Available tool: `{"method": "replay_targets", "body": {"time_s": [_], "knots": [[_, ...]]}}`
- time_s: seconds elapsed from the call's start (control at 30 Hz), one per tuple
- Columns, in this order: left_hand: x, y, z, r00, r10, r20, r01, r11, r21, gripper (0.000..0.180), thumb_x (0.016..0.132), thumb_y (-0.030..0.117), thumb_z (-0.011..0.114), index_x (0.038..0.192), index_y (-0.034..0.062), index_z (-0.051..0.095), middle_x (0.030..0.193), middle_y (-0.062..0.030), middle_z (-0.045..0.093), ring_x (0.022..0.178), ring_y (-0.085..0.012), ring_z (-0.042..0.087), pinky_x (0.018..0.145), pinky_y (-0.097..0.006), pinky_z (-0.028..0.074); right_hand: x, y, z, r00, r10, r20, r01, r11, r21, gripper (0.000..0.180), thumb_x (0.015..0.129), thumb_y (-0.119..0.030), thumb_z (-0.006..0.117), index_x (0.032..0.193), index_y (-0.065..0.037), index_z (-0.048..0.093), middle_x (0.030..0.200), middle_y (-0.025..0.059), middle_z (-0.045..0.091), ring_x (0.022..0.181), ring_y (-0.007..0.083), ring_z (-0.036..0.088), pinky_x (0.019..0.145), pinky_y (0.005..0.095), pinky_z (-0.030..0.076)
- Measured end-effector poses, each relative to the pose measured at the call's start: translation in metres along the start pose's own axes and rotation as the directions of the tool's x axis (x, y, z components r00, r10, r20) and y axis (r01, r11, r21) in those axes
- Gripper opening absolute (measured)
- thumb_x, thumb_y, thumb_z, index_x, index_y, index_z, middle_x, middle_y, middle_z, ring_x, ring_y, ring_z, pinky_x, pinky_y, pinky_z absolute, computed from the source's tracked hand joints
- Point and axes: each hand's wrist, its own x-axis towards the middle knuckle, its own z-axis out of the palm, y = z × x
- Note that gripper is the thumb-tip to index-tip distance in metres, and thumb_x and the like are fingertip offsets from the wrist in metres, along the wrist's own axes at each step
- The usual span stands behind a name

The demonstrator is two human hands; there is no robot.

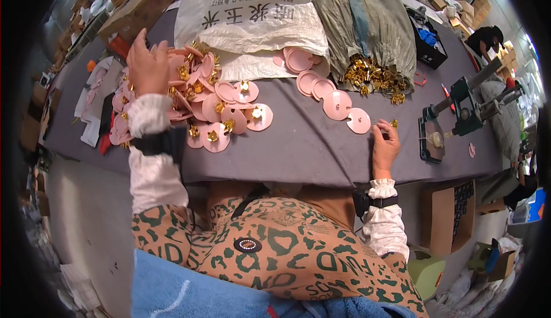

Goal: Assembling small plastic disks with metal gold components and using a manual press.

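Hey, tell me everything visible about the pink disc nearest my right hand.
The pink disc is round and thin, smooth and slightly glossy, apparently plastic, with a small detail near its middle. It lies about flat on the grey cloth, at the near end of a row of similar discs. Its upper-left edge meets or overlaps the neighbouring disc. The right hand is just beyond its right edge; contact is unclear.

Smooth plastic-looking discs (332, 109), glossy metallic flower pieces (367, 72), matt cloth table cover (270, 140).
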Motion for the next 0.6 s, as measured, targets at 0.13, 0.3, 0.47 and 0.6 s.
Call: {"method": "replay_targets", "body": {"time_s": [0.13, 0.3, 0.47, 0.6], "knots": [[-0.071, 0.124, 0.041, 0.892, -0.031, 0.451, 0.351, 0.676, -0.647, 0.035, 0.086, 0.009, 0.066, 0.12, 0.0045, 0.059, 0.106, -0.0097, 0.065, 0.098, -0.0203, 0.063, 0.083, -0.031, 0.05, -0.004, -0.002, 0.002, 0.995, 0.08, -0.054, -0.074, 0.991, 0.112, 0.011, 0.079, -0.001, 0.072, 0.089, -0.001, 0.067, 0.107, 0.0069, 0.067, 0.076, 0.01, 0.06, 0.072, 0.0229, 0.049], [-0.157, 0.279, 0.071, 0.731, 0.486, 0.479, 0.093, 0.625, -0.775, 0.049, 0.075, 0.016, 0.072, 0.12, 0.0037, 0.056, 0.117, -0.0203, 0.058, 0.107, -0.0389, 0.056, 0.094, -0.043, 0.046, -0.007, 0.015, 0.005, 0.985, 0.164, 0.063, -0.173, 0.961, 0.217, 0.035, 0.081, 0.001, 0.071, 0.114, -0.001, 0.059, 0.107, 0.0071, 0.064, 0.082, 0.01, 0.062, 0.071, 0.0218, 0.051], [-0.15, 0.307, 0.066, 0.561, 0.434, 0.705, 0.239, 0.731, -0.64, 0.057, 0.065, 0.016, 0.082, 0.113, 0.0039, 0.055, 0.111, -0.0188, 0.053, 0.105, -0.0375, 0.053, 0.09, -0.044, 0.047, -0.007, 0.011, 0.004, 0.991, 0.133, -0.02, -0.126, 0.967, 0.224, 0.037, 0.081, 0.0, 0.07, 0.117, -0.002, 0.061, 0.105, 0.0068, 0.064, 0.089, 0.0119, 0.062, 0.076, 0.0259, 0.052], [-0.148, 0.282, 0.057, 0.499, 0.301, 0.813, 0.42, 0.737, -0.53, 0.064, 0.059, 0.019, 0.086, 0.108, -0.001, 0.05, 0.105, -0.0221, 0.056, 0.101, -0.0389, 0.057, 0.088, -0.042, 0.047, -0.006, -0.008, 0.0, 0.997, -0.042, 0.071, 0.042, 0.999, 0.003, 0.031, 0.082, 0.0, 0.07, 0.113, -0.003, 0.065, 0.099, 0.0049, 0.062, 0.091, 0.0142, 0.06, 0.082, 0.026, 0.051]]}}
